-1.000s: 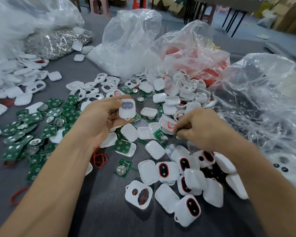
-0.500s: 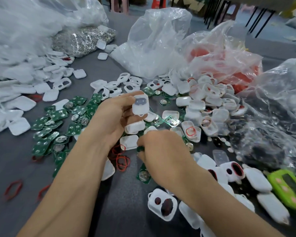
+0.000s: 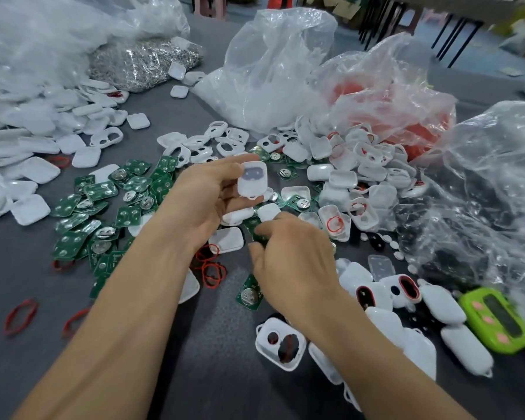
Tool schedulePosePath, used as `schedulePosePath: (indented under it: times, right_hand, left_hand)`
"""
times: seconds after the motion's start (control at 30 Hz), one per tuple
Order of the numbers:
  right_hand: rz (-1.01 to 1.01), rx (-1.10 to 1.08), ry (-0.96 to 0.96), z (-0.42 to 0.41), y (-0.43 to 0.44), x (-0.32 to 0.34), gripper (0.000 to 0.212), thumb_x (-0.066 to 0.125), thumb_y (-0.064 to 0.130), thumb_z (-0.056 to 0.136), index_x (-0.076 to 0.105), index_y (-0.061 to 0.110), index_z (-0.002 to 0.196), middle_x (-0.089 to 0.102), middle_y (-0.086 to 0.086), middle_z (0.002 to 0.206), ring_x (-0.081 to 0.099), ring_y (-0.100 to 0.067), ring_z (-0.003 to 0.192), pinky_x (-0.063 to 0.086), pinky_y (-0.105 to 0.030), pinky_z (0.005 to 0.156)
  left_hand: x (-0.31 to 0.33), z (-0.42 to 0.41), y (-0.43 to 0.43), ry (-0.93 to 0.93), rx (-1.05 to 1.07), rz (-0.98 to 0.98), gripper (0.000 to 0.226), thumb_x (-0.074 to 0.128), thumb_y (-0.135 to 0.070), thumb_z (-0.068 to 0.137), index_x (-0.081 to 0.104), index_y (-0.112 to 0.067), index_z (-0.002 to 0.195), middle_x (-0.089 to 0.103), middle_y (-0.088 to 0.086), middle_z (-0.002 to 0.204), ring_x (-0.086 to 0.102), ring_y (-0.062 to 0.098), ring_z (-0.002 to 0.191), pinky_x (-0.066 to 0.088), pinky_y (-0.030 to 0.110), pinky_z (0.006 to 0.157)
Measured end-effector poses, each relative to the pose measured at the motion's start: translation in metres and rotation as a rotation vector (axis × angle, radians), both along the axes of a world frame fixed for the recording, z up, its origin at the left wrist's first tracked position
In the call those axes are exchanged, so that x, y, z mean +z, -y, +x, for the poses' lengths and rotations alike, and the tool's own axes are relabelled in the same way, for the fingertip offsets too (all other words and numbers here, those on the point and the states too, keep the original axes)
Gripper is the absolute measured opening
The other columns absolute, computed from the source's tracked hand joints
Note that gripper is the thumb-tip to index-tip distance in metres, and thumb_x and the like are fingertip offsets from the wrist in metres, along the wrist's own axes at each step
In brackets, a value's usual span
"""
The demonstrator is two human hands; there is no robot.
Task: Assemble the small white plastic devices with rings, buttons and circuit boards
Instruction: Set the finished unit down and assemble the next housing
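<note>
My left hand holds a small white plastic shell with a grey button pad showing in it, raised above the grey table. Just below it, my right hand curls its fingers round a green circuit board, mostly hidden under the fingers. More green circuit boards with coin cells lie in a heap to the left. Red rubber rings lie under my left wrist. White shells with red rings are piled at centre right.
Plain white covers lie heaped at far left. Clear plastic bags stand behind and to the right; one holds red parts, another metal rings. Assembled white devices and a green device lie at lower right.
My right hand moved left from the pile of shells to just under my left hand and took hold of a green board. The left hand kept the shell; the camera panned left.
</note>
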State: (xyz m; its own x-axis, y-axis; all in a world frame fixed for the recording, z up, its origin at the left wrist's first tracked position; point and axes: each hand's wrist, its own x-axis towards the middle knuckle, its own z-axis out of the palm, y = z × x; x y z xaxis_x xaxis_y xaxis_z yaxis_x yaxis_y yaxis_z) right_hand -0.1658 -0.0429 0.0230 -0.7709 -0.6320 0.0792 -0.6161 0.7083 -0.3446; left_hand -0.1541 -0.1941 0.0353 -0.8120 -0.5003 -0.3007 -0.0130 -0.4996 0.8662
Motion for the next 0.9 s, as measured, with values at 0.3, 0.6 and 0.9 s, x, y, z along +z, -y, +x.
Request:
schedulePosePath:
  times: [0.3,0.6,0.9]
  right_hand:
    - [-0.294,-0.245,-0.021,-0.02,-0.016,0.007,0.021,0.058,0.023,0.096,0.076,0.02,0.087,0.071,0.002,0.071,0.064,-0.026,0.07,0.051,-0.035,0.065]
    - [-0.385,-0.21,0.251,-0.043,-0.048,0.012,0.009,0.073,0.031,0.089,0.081,0.029,0.093,0.071,0.016,0.071,0.062,0.0,0.063,0.045,-0.017,0.061]
    - [-0.302,-0.103,0.26,-0.029,-0.045,0.009,0.013,0.085,0.021,0.076,0.074,0.027,0.072,0.069,0.013,0.068,0.062,-0.003,0.066,0.046,-0.013,0.063]
  left_hand:
    - [-0.005,-0.003,-0.001,0.002,-0.028,-0.026,0.025,0.051,0.002,0.099,0.075,-0.005,0.102,0.079,0.011,0.089,0.075,0.017,0.069,0.061,0.027,0.058]
    - [-0.012,-0.01,-0.014,0.022,-0.111,-0.106,0.027,0.054,0.001,0.099,0.079,-0.01,0.095,0.079,0.009,0.087,0.073,0.016,0.066,0.062,0.03,0.059]
    - [-0.013,-0.009,-0.014,0.041,-0.121,-0.144,0.026,0.054,0.0,0.1,0.078,-0.009,0.101,0.079,0.008,0.087,0.074,0.016,0.067,0.063,0.03,0.061]
